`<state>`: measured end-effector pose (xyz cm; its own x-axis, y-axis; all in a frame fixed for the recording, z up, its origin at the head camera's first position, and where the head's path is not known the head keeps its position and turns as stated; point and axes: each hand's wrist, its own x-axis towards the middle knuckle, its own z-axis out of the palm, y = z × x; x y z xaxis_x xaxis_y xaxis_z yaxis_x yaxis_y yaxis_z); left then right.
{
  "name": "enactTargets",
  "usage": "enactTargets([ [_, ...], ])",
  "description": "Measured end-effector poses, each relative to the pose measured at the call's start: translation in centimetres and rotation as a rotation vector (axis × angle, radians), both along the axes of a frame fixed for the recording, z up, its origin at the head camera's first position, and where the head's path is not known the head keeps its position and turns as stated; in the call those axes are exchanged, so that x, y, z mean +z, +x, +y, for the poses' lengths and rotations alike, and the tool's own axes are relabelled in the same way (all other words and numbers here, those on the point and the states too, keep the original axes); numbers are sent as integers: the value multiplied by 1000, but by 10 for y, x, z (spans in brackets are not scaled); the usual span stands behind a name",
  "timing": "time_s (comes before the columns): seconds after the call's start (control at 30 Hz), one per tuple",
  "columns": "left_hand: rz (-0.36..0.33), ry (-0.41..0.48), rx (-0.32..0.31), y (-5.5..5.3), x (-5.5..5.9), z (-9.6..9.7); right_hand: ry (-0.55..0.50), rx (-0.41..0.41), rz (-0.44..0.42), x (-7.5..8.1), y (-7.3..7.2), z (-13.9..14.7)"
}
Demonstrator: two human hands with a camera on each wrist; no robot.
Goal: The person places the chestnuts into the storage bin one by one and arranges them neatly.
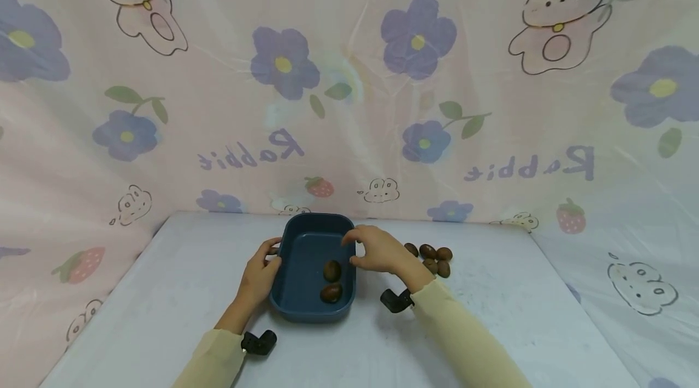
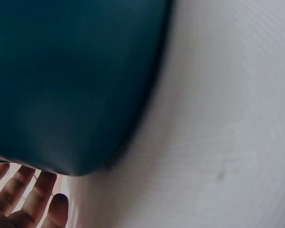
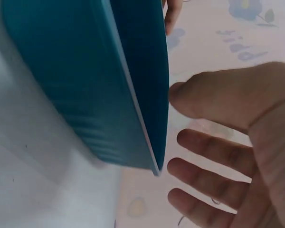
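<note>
A dark blue rectangular container (image 1: pixel 306 254) sits on the table with two chestnuts (image 1: pixel 331 271) inside, towards its near right part. My left hand (image 1: pixel 260 272) rests against the container's left side. Its fingers (image 2: pixel 38 192) lie near the container's edge in the left wrist view. Over the right rim is my right hand (image 1: pixel 377 248), thumb and fingers spread apart with nothing between them. In the right wrist view its fingertips (image 3: pixel 177 166) are right beside the rim. Several more chestnuts (image 1: pixel 428 252) lie on the table just right of that hand, partly hidden by its wrist.
The white table (image 1: pixel 180 291) runs back to a hanging curtain (image 1: pixel 349 115) printed with rabbits, flowers and strawberries. Black wrist cameras are strapped near both cuffs, the left one (image 1: pixel 260 343) low beside the container and the right one (image 1: pixel 396 301) over the table.
</note>
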<state>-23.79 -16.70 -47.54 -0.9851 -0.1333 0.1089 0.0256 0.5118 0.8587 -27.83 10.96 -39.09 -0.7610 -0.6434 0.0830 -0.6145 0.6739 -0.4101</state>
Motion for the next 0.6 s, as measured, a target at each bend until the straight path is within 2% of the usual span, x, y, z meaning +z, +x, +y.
enactTargets([
  [0.27, 2, -1, -18, -1, 1, -2, -2, -71, -22, 0, -3, 17],
  [0.47, -4, 2, -20, 0, 2, -1, 15, -104, -12, -6, -4, 28],
  [0.6, -6, -1, -22, 0, 2, -1, 18, -131, -38, -13, -5, 37],
])
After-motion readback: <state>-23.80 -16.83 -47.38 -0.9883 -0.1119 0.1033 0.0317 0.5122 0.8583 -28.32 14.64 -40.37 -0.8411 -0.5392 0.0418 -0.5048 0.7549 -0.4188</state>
